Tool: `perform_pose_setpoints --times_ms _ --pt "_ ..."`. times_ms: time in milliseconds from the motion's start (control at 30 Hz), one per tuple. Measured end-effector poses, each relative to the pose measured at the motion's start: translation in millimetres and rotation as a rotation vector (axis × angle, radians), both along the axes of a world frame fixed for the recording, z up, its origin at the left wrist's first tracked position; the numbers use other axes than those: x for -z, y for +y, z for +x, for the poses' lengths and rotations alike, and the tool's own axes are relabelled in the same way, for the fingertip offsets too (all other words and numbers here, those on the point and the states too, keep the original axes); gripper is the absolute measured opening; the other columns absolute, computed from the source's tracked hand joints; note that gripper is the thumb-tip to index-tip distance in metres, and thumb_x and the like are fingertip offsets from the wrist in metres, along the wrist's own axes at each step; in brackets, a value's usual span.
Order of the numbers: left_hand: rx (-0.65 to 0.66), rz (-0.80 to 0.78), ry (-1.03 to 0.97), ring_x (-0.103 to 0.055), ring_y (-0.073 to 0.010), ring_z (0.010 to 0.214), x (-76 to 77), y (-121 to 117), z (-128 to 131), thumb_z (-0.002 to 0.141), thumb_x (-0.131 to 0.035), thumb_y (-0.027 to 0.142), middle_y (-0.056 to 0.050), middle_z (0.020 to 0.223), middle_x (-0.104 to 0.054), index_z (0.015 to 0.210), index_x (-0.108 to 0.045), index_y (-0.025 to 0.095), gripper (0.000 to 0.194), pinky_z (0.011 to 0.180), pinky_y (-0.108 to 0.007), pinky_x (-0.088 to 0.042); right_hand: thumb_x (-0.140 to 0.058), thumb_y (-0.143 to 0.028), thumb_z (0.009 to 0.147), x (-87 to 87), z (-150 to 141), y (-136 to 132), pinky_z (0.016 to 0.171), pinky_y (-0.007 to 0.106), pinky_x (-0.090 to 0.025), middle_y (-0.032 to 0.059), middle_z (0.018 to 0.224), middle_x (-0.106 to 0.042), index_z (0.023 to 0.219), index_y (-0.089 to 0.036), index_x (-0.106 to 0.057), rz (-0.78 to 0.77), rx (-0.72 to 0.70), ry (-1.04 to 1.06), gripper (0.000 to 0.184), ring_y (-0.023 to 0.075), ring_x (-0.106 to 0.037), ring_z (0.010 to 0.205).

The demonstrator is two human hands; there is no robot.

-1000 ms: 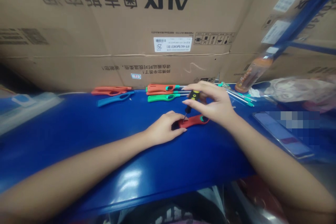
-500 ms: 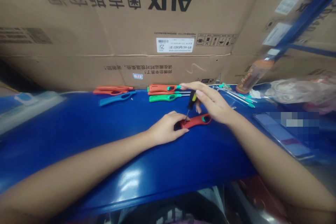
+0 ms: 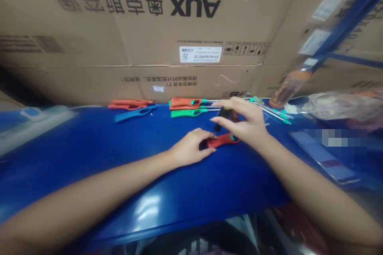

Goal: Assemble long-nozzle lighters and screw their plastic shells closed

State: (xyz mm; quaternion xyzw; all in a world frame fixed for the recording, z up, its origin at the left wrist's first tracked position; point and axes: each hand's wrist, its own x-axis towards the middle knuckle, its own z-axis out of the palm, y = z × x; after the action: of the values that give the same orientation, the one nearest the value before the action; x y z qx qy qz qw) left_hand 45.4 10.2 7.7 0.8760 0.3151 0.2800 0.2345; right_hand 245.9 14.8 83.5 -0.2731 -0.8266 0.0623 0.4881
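Note:
A red lighter handle [image 3: 223, 140] with a green trigger lies on the blue tabletop. My left hand [image 3: 191, 146] pinches its left end between thumb and fingers. Slanting down to that same end is a screwdriver [image 3: 221, 121] with a black and yellow handle, its tip against the red casing. The fingers of my right hand [image 3: 247, 117] curl about the screwdriver's handle, and the hand covers part of the lighter's right end. Behind the hands lie an orange lighter [image 3: 184, 102] and a green lighter [image 3: 187, 113], both with metal rods.
A blue casing [image 3: 131, 115] and orange casings [image 3: 128, 104] lie at back left. Several metal rods [image 3: 273, 112] are at back right, near a bottle [image 3: 289, 87]. A phone [image 3: 324, 157] lies at right. A cardboard box [image 3: 143, 48] stands behind the table [image 3: 119, 199].
My right hand has shifted its fingers around the screwdriver handle, thumb now at the left side. The left hand and red lighter stay nearly in place. The view has tilted slightly.

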Motion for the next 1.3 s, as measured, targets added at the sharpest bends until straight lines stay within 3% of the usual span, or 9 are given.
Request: perform_pose_setpoints --times_ms 67,200,367,500,667,833,967,1133,1300 --pt "0.0 0.004 -0.004 -0.066 -0.0236 0.1 -0.1 0.2 0.2 0.086 -0.073 0.025 -0.007 0.11 -0.073 0.116 -0.067 0.019 0.031 0.092 -0.038 -0.051 -0.067 -0.043 0.092 2.6 2.2 3.4 0.062 0.028 -0.054 0.0059 0.093 -0.074 0.109 -0.022 -0.075 0.009 0.015 0.031 0.028 0.0125 -0.061 0.062" --pt "0.006 -0.009 0.002 -0.066 -0.0235 0.1 -0.9 0.5 0.4 0.086 -0.073 0.026 -0.006 0.111 -0.074 0.116 -0.068 0.019 0.03 0.092 -0.038 -0.05 -0.05 -0.041 0.102 6.5 5.2 8.7 0.046 0.025 -0.049 0.0058 0.104 -0.072 0.121 -0.025 -0.07 -0.286 -0.183 0.073 0.032 0.0069 -0.053 0.047" --pt "0.003 -0.014 -0.017 -0.065 -0.0235 0.1 -0.8 0.7 0.1 0.085 -0.074 0.026 -0.007 0.112 -0.074 0.116 -0.068 0.019 0.032 0.092 -0.038 -0.05 -0.076 -0.042 0.084 9.1 3.5 11.5 0.056 0.029 -0.052 0.0034 0.083 -0.071 0.096 -0.023 -0.077 0.074 0.061 0.182 0.023 0.011 -0.056 0.054" --pt "0.015 -0.015 -0.006 -0.065 -0.0239 0.1 0.1 1.0 0.3 0.086 -0.073 0.027 -0.006 0.112 -0.074 0.116 -0.068 0.019 0.031 0.092 -0.039 -0.05 -0.053 -0.042 0.1 9.4 4.4 13.0 0.047 0.026 -0.048 0.0046 0.099 -0.073 0.115 -0.025 -0.073 -0.24 -0.106 0.138 0.03 0.0062 -0.05 0.044" --pt "0.001 -0.005 -0.013 -0.065 -0.0239 0.1 0.9 1.5 0.5 0.086 -0.073 0.027 -0.007 0.111 -0.073 0.116 -0.067 0.02 0.032 0.092 -0.038 -0.051 -0.07 -0.038 0.09 16.9 3.2 10.8 0.061 0.032 -0.053 0.0044 0.086 -0.071 0.102 -0.026 -0.077 0.108 0.094 0.196 0.019 0.0148 -0.06 0.061" --pt "0.011 -0.005 0.002 -0.066 -0.0234 0.097 0.7 1.2 0.8 0.087 -0.071 0.027 -0.006 0.106 -0.073 0.115 -0.068 0.021 0.029 0.09 -0.038 -0.051 -0.052 -0.037 0.101 14.3 -3.7 4.4 0.052 0.028 -0.049 0.0047 0.098 -0.071 0.125 -0.026 -0.067 -0.154 -0.085 0.097 0.031 0.0099 -0.054 0.052" --pt "0.012 -0.002 -0.017 -0.065 -0.0237 0.101 1.5 1.4 1.2 0.086 -0.073 0.026 -0.007 0.11 -0.073 0.116 -0.067 0.019 0.031 0.093 -0.038 -0.05 -0.077 -0.039 0.084 11.1 -2.7 5.0 0.06 0.029 -0.051 0.0031 0.087 -0.068 0.105 -0.024 -0.073 0.092 0.065 0.09 0.026 0.0121 -0.053 0.059" --pt "0.01 -0.019 -0.007 -0.065 -0.0232 0.097 0.1 1.0 1.3 0.087 -0.072 0.027 -0.005 0.105 -0.073 0.114 -0.068 0.02 0.028 0.09 -0.038 -0.051 -0.046 -0.041 0.103 11.8 -2.3 6.6 0.054 0.026 -0.051 0.0052 0.105 -0.068 0.13 -0.025 -0.057 -0.34 -0.129 0.075 0.033 0.009 -0.053 0.056" --pt "0.005 -0.017 -0.012 -0.065 -0.0243 0.101 -0.1 0.9 0.4 0.086 -0.074 0.026 -0.007 0.109 -0.073 0.116 -0.067 0.02 0.032 0.093 -0.039 -0.051 -0.07 -0.044 0.089 15.5 -3.3 6.5 0.058 0.027 -0.049 0.0023 0.087 -0.063 0.1 -0.021 -0.067 -0.031 0.164 0.095 0.026 0.0106 -0.049 0.058"
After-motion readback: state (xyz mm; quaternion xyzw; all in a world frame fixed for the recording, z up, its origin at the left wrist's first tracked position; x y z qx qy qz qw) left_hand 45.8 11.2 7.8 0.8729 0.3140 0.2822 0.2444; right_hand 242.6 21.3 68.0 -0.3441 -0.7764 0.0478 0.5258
